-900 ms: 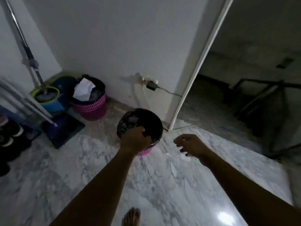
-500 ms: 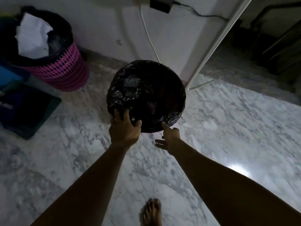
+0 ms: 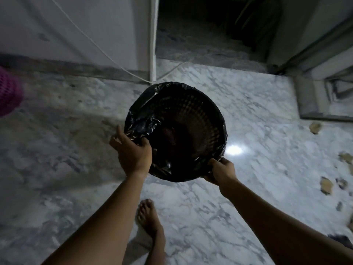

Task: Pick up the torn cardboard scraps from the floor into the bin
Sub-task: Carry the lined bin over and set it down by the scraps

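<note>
A round bin [image 3: 193, 111] lined with a black plastic bag is held above the marble floor, its mouth facing me. My left hand [image 3: 131, 152] grips its near left rim, thumb inside over the liner. On the near right rim my right hand [image 3: 219, 172] is closed as well. Something dark red lies at the bin's bottom. Several brown cardboard scraps lie on the floor at the right: one [image 3: 315, 127] near the doorstep, another [image 3: 326, 185] closer to me, more toward the right edge.
A pink basket [image 3: 8, 92] shows at the left edge. A white cable [image 3: 107, 54] runs down the wall to the door frame [image 3: 152, 44]. The dark doorway lies beyond. A raised step [image 3: 309, 100] stands at the right. My bare foot [image 3: 149, 219] is below the bin.
The bin has come up off the floor and moved right. My right hand, which only touched the rim, now grips it. The view swung right, showing the scraps.
</note>
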The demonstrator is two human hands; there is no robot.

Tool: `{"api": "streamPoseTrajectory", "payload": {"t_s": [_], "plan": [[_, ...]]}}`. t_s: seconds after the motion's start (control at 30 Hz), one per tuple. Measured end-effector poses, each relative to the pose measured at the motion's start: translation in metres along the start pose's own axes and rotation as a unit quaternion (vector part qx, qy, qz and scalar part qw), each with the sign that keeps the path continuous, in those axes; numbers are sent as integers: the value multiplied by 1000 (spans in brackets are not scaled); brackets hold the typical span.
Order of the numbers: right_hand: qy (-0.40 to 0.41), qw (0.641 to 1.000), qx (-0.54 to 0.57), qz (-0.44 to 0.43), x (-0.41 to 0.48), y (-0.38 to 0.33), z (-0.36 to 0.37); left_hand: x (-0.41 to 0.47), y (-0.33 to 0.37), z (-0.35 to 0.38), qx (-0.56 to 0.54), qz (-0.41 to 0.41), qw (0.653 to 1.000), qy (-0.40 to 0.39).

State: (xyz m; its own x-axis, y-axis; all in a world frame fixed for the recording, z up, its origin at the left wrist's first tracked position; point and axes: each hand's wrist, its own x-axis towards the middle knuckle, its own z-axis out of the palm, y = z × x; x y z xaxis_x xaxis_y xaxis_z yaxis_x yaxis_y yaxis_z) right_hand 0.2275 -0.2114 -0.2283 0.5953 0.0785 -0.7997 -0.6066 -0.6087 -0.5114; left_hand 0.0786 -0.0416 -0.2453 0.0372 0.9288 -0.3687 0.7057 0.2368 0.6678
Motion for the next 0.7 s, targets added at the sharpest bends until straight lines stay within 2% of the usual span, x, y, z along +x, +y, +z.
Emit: {"api": "streamPoseTrajectory", "payload": {"t_s": [0.13,0.3,0.43,0.57,0.7], "plan": [[73,997,19,1,-41,39,-155,-101,44,34,58,21,986,-157],[147,985,89,-29,-104,112,-327,-262,91,79,119,105,952,-262],[204,964,170,-29,-165,201,-452,-415,106,114,175,161,916,-322],[272,935,228,21,-225,315,-566,-569,90,154,229,203,861,-407],[336,895,279,90,-270,419,-662,-710,63,201,286,253,789,-481]]}}
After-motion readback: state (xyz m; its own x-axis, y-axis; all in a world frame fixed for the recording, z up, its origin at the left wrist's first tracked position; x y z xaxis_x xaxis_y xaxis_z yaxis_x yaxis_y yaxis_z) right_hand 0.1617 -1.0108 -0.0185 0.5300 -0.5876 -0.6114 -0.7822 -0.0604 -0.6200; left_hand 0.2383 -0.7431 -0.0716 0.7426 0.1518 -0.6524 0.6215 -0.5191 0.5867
